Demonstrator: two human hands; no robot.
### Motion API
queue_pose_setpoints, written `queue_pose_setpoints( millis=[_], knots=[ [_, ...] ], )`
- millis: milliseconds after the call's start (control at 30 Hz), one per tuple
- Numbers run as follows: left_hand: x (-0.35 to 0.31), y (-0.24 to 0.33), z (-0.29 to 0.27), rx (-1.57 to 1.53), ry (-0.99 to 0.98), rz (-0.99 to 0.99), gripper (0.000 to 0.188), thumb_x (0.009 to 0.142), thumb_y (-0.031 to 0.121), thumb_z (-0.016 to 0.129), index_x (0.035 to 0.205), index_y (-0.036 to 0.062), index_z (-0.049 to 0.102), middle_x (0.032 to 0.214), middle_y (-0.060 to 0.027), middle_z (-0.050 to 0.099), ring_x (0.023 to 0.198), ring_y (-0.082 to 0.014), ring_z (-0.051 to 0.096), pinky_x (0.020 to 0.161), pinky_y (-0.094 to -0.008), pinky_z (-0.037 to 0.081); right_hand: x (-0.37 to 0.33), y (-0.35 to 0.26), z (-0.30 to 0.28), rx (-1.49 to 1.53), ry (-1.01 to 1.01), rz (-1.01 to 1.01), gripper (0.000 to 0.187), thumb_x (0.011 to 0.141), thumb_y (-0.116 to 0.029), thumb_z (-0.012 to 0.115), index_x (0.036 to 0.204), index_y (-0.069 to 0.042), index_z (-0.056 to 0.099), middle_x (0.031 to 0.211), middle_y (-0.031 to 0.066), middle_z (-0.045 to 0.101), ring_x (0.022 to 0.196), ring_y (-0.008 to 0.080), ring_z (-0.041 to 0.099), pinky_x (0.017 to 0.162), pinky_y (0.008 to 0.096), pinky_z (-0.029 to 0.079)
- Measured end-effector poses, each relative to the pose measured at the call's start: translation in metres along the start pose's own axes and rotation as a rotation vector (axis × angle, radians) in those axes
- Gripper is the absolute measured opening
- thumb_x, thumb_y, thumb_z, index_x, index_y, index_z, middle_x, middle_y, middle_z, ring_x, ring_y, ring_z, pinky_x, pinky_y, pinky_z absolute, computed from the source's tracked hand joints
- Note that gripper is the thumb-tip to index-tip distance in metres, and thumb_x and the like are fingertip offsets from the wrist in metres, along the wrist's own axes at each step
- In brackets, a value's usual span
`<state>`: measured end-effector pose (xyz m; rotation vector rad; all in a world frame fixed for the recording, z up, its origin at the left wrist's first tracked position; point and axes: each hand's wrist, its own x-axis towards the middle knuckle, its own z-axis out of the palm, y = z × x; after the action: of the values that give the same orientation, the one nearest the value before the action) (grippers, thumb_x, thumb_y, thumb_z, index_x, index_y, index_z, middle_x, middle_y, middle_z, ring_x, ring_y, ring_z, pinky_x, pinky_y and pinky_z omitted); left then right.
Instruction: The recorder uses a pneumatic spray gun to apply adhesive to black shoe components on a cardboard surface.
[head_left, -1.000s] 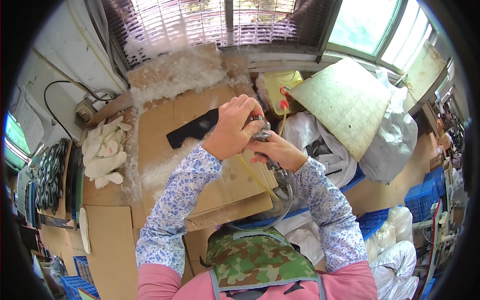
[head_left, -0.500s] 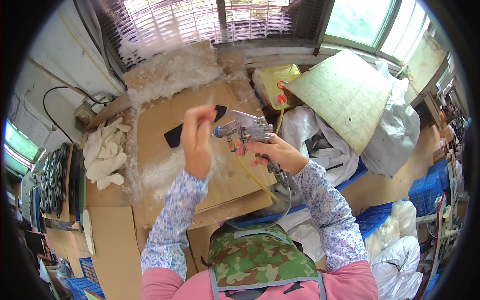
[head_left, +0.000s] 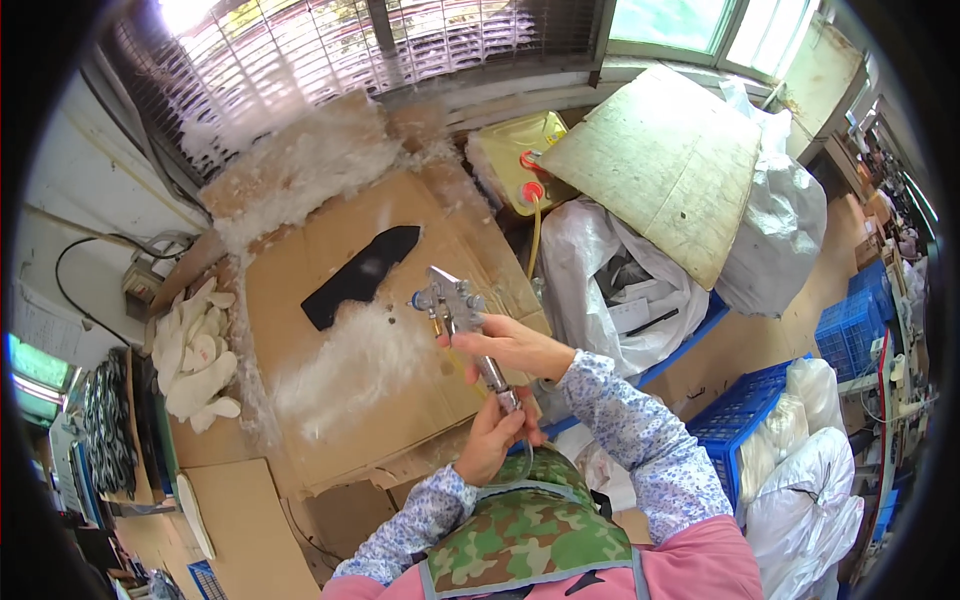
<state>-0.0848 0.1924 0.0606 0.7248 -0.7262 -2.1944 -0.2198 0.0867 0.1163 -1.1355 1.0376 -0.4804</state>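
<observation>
**Left hand dropped from gun head to hose end**

Metal spray gun (head_left: 452, 302) held up over the cardboard-covered bench (head_left: 330, 240), nozzle pointing left, handle slanting down toward the body. Right hand (head_left: 500, 347) wrapped around the grip just below the gun body, fingers curled shut on it. Left hand (head_left: 492, 440) now low, closed around the bottom of the handle where the clear hose (head_left: 520, 465) joins; half a second ago raised and open-fingered beside the gun head, a full second ago cupped over the top of the gun. Gun itself lower and closer to the chest than before.

Black shoe-sole-shaped piece (head_left: 362, 274) flat on the cardboard, up-left of the nozzle, well apart from it, position unchanged. White fluff (head_left: 350, 360) spread on the cardboard beneath the gun, more heaped against the window grille. Stack of white insole shapes (head_left: 195, 350) at the bench's left edge. Yellow canister (head_left: 515, 155) with red caps behind, partly under a leaning board (head_left: 660, 170).
</observation>
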Motion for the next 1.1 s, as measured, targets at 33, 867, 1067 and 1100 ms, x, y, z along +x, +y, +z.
queue_pose_setpoints(
  millis=[33, 867, 1067, 1100],
  knots=[
    [-0.002, 0.003, -0.004, 0.019, -0.012, 0.025, 0.035, 0.092, 0.015, 0.048, 0.123, 0.0024, 0.037, 0.092, -0.0067, 0.051, 0.078, -0.0184, 0.056, 0.078, -0.0371, 0.049, 0.007, 0.003, -0.007, 0.029, -0.059, -0.113, 0.039, 0.090, -0.031, 0.057, 0.118, -0.004, 0.055, 0.102, 0.0064, 0.061, 0.078, 0.0099, 0.054, 0.075, 0.0259, 0.045],
    [-0.020, 0.032, -0.053, -0.128, 0.126, 0.180, 0.032, 0.094, 0.015, 0.049, 0.122, 0.0034, 0.037, 0.087, -0.0084, 0.051, 0.066, -0.0155, 0.054, 0.072, -0.0366, 0.051, 0.233, 0.069, -0.274, -0.545, 0.961, 0.214, 0.040, 0.079, -0.037, 0.049, 0.083, -0.003, 0.069, 0.080, 0.0172, 0.068, 0.085, 0.0321, 0.066, 0.084, 0.0404, 0.048],
    [-0.020, 0.027, -0.040, -0.156, 0.234, 0.215, 0.039, 0.091, 0.022, 0.055, 0.121, 0.0042, 0.038, 0.084, -0.0073, 0.052, 0.063, -0.0170, 0.055, 0.068, -0.0382, 0.051, 0.195, 0.052, -0.265, -0.667, 0.861, 0.095, 0.039, 0.078, -0.034, 0.048, 0.077, -0.001, 0.068, 0.070, 0.0160, 0.066, 0.069, 0.0281, 0.066, 0.073, 0.0389, 0.051],
    [-0.019, 0.027, -0.039, -0.149, 0.232, 0.226, 0.039, 0.091, 0.022, 0.055, 0.121, 0.0043, 0.038, 0.084, -0.0072, 0.051, 0.063, -0.0170, 0.055, 0.068, -0.0380, 0.052, 0.182, 0.050, -0.269, -0.734, 0.852, 0.010, 0.038, 0.078, -0.033, 0.048, 0.072, -0.001, 0.067, 0.064, 0.0144, 0.064, 0.062, 0.0254, 0.065, 0.067, 0.0369, 0.051]
  ],
)
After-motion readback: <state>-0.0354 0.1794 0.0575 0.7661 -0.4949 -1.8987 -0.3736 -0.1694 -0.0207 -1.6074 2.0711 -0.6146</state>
